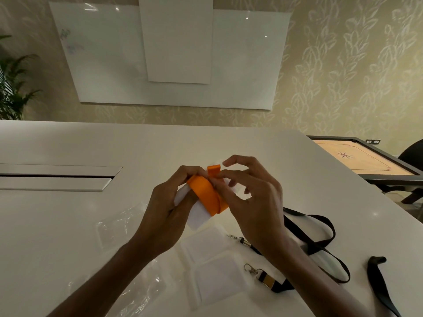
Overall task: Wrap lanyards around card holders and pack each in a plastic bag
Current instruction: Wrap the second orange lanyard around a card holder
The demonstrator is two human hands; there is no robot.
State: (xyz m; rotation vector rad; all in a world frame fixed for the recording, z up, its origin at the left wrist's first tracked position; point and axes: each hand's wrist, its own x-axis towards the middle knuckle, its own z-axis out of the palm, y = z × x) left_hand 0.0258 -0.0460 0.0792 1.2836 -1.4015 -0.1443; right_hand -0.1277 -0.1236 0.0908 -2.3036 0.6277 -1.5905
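- While both hands work above the white table (68, 225), the left hand (163, 216) grips a white card holder (196, 217) from its left side, fingers curled over the top edge and thumb beneath.
- The orange lanyard (207, 193) is wound in several overlapping turns across the middle of the card holder; a short free end stands upright at the top of the wrap, between the two hands.
- The right hand (254, 202) pinches the lanyard near that free end with thumb and forefinger; its remaining fingers are raised and loosely curved, clear of the strap.
- The card holder is held tilted, lifted off the table surface, with its lower white corner pointing toward the person.
- Clear plastic bags (119, 227) lie flat on the table below and to the left of the left hand; more clear film lies nearer the bottom edge.
- Further white card holders (206, 245) lie on the table under the forearms, side by side.
- Two black lanyards (320, 234) lie loose on the table to the right, partly beneath the right forearm, each ending in a metal clip (250, 269).
- A glossy white board (247, 65) is mounted on the patterned wall behind the table.
- A carrom board (361, 159) stands to the far right, beyond the table edge.
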